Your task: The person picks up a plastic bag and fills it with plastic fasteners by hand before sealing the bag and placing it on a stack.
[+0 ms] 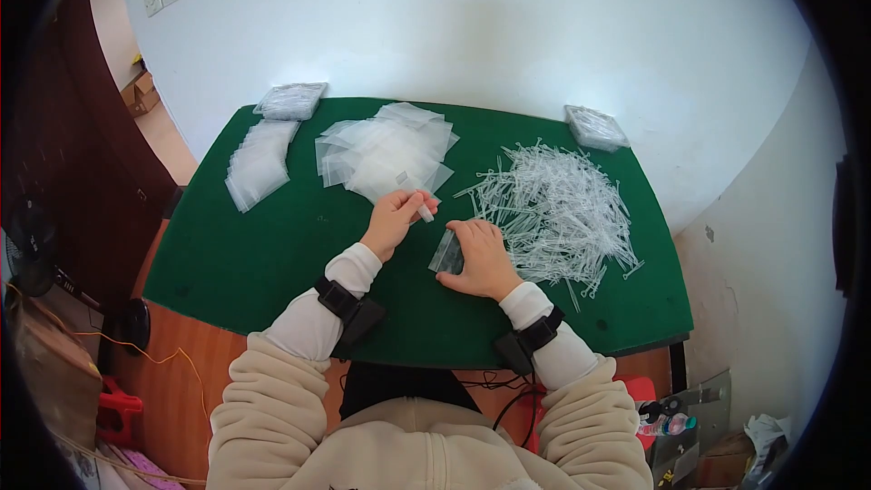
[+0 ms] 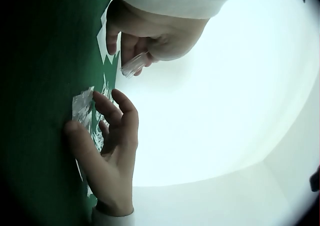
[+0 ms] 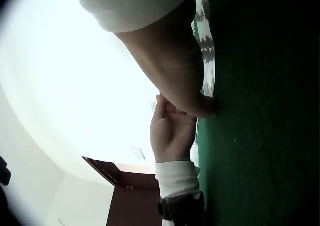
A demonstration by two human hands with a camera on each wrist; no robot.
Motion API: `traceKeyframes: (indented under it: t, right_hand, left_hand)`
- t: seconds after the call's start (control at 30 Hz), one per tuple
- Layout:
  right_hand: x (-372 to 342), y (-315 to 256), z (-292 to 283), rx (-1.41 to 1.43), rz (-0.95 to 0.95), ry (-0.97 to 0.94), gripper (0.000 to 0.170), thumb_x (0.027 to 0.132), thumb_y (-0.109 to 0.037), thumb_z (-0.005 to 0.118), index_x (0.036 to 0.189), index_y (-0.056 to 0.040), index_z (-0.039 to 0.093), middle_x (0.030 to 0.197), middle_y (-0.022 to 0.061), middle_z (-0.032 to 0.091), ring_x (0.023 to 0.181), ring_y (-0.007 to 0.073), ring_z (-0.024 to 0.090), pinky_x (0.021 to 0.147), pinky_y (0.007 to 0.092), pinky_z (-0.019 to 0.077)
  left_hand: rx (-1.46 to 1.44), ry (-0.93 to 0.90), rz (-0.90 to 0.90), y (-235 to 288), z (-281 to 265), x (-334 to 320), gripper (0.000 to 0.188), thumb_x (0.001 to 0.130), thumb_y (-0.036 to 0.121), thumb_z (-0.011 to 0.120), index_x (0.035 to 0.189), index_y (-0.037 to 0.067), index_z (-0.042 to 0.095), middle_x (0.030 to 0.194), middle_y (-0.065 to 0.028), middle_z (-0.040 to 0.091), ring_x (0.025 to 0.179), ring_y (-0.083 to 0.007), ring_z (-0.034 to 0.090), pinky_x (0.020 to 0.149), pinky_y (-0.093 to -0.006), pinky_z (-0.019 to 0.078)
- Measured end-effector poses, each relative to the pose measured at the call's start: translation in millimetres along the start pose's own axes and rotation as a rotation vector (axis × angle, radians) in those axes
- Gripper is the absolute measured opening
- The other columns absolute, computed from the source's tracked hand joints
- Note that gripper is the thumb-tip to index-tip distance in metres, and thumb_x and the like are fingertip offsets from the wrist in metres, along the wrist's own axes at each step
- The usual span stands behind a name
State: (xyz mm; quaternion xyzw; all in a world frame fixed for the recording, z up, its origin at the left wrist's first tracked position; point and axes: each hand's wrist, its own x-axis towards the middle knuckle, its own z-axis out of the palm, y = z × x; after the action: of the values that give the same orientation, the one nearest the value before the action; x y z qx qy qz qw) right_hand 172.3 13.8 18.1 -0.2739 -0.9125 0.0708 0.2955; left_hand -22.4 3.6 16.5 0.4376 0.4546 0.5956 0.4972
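Observation:
My left hand (image 1: 392,222) is raised over the middle of the table, its fingers gripping a small bundle of clear plastic sticks (image 2: 134,65). To its right and lower, my right hand (image 1: 483,259) curves over a small clear zip bag (image 1: 445,252) on the green cloth. In the left wrist view, the right thumb and a fingertip hold opposite edges of the bag. The right palm hides part of it. Just beyond lies a large loose pile of clear plastic sticks with looped ends (image 1: 567,209). In the right wrist view, the right hand hides the bag.
Behind the left hand is a spread heap of clear zip bags (image 1: 381,150). A fanned row of bags (image 1: 260,163) lies farther left. Packed bundles stand at the back left (image 1: 292,102) and back right (image 1: 596,128). The green table (image 1: 272,263) backs against a white wall.

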Motion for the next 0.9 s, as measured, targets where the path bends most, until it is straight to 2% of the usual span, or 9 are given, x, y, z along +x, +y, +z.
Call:
traceKeyframes:
  t: [0.17,0.27,0.53,0.7,0.83,0.9]
  right_hand:
    - [-2,2,9,0.026,0.086,0.003,0.071,0.054,-0.028,0.072,0.114,-0.0034,0.044,0.1,0.0114,0.052,0.1,0.0293,0.047,0.09,0.0388,0.0326]
    - [1,6,9,0.097,0.115,0.086,0.075,0.053,-0.03,0.074,0.116,-0.0032,0.042,0.101,0.0119,0.052,0.099,0.0293,0.048,0.09,0.0388,0.0327]
    - [-2,-2,9,0.053,0.06,0.036,0.08,0.054,-0.034,0.075,0.119,-0.0022,0.04,0.099,0.0122,0.053,0.098,0.0291,0.048,0.09,0.0384,0.0331]
    - [-2,-4,9,0.027,0.039,-0.014,0.081,0.053,-0.034,0.076,0.119,-0.0016,0.04,0.099,0.0124,0.053,0.097,0.0292,0.049,0.089,0.0379,0.0345]
    - [1,-4,4,0.092,0.062,0.044,0.081,0.053,-0.031,0.077,0.118,-0.0012,0.04,0.1,0.0127,0.053,0.097,0.0293,0.049,0.087,0.0376,0.0368]
    - [4,-4,-1,0.08,0.074,0.188,0.079,0.053,-0.027,0.078,0.118,-0.0012,0.041,0.1,0.0126,0.053,0.096,0.0293,0.05,0.086,0.0377,0.0379]
  left_hand:
    - [-0.06,-0.01,-0.037,-12,4,0,0.026,0.091,0.02,0.049,0.102,-0.002,0.055,0.097,-0.0105,0.062,0.088,-0.0177,0.06,0.082,-0.0279,0.0454]
    - [-0.127,-0.008,-0.067,-17,7,-2,0.025,0.091,0.021,0.049,0.101,-0.001,0.055,0.097,-0.0098,0.062,0.09,-0.0168,0.059,0.083,-0.0277,0.0444]
    - [-0.186,0.108,0.001,-15,9,0,0.024,0.091,0.02,0.049,0.1,-0.001,0.055,0.098,-0.0102,0.062,0.092,-0.0163,0.058,0.085,-0.0276,0.0437]
    - [-0.203,0.103,-0.012,-15,9,1,0.024,0.091,0.02,0.049,0.1,-0.002,0.055,0.098,-0.0113,0.062,0.092,-0.0168,0.059,0.087,-0.0282,0.0437]
    - [-0.21,0.099,-0.015,-13,10,0,0.024,0.091,0.019,0.048,0.1,-0.003,0.054,0.098,-0.012,0.062,0.093,-0.0172,0.059,0.088,-0.0287,0.0436]
    - [-0.214,0.089,0.003,-11,11,-1,0.024,0.091,0.019,0.048,0.1,-0.003,0.054,0.098,-0.012,0.062,0.092,-0.0172,0.059,0.088,-0.029,0.0436]
